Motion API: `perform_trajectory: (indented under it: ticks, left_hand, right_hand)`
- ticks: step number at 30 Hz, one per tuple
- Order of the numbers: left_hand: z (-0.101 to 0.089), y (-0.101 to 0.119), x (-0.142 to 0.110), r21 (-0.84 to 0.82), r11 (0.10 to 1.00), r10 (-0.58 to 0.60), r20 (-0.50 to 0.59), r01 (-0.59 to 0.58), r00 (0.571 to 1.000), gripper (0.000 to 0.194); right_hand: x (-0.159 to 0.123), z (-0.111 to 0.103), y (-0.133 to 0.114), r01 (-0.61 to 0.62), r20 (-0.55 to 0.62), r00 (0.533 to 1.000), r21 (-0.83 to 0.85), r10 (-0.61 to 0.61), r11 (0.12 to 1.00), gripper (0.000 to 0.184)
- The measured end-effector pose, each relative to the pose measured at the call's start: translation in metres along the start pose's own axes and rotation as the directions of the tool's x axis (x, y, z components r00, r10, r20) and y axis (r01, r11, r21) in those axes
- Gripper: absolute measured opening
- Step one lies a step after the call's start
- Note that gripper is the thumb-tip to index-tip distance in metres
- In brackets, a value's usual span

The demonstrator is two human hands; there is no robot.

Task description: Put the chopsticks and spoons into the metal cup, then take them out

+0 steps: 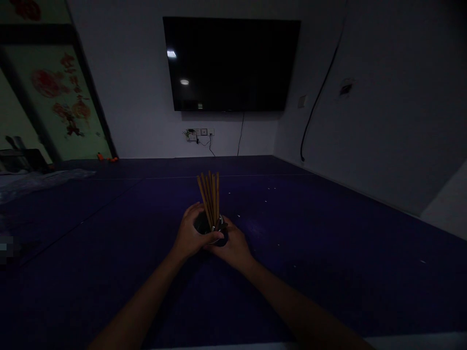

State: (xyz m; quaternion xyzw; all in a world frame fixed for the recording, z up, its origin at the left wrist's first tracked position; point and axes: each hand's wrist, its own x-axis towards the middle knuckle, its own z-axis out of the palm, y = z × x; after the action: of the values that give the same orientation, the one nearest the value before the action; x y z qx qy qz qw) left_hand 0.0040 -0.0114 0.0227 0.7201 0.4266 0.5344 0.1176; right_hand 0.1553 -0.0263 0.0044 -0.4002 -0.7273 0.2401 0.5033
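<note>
Both of my hands are wrapped round a dark round cup (201,223) at the middle of the purple-blue surface. My left hand (190,233) grips its left side, the thumb lying across the near rim. On the right side, my right hand (233,244) holds the cup, its fingers partly hidden behind it. Several thin brown wooden sticks, like chopsticks (209,197), stand in the cup and lean a little to the left. Beside their lower ends are small dark items (220,225) with a metallic glint, too dim to name.
Small white scraps (265,201) dot the purple-blue surface (328,253). Clear plastic sheeting (47,182) lies at the left, with small orange objects (107,158) near the glass door. A large television (233,65) hangs on the far wall above sockets (203,131) and cables.
</note>
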Motion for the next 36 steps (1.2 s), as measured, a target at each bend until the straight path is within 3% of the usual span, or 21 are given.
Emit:
perform_trajectory:
  ticks: [3,8,15,22,29,36]
  left_hand:
    - [-0.001,0.002,0.000,0.032,0.999,0.017,0.019,-0.018,1.000,0.071]
    - [-0.003,0.003,0.002,0.066,0.996,0.059,0.057,-0.063,0.997,0.074]
    - [-0.007,0.009,0.003,-0.009,0.997,0.072,0.090,-0.071,0.993,0.060]
    - [-0.012,0.018,0.006,0.037,0.994,0.100,0.147,-0.107,0.984,0.048]
    - [-0.012,0.022,0.002,0.156,0.979,0.108,0.143,-0.131,0.984,0.065]
    - [-0.009,0.023,0.001,0.277,0.947,0.133,0.117,-0.161,0.984,0.040]
  right_hand:
    - [-0.001,0.000,-0.001,0.016,0.009,1.000,-0.018,-0.016,1.000,0.055]
    - [-0.001,0.001,0.003,0.037,0.030,0.999,-0.035,-0.036,0.999,0.063]
    - [-0.001,0.001,0.004,0.056,0.049,0.997,-0.070,-0.053,0.996,0.065]
    - [-0.001,0.001,0.001,0.085,0.052,0.995,-0.079,-0.081,0.993,0.070]
    - [-0.003,0.003,0.005,0.133,0.056,0.990,-0.085,-0.129,0.987,0.072]
    - [-0.004,0.003,0.003,0.206,0.089,0.977,-0.145,-0.195,0.968,0.068]
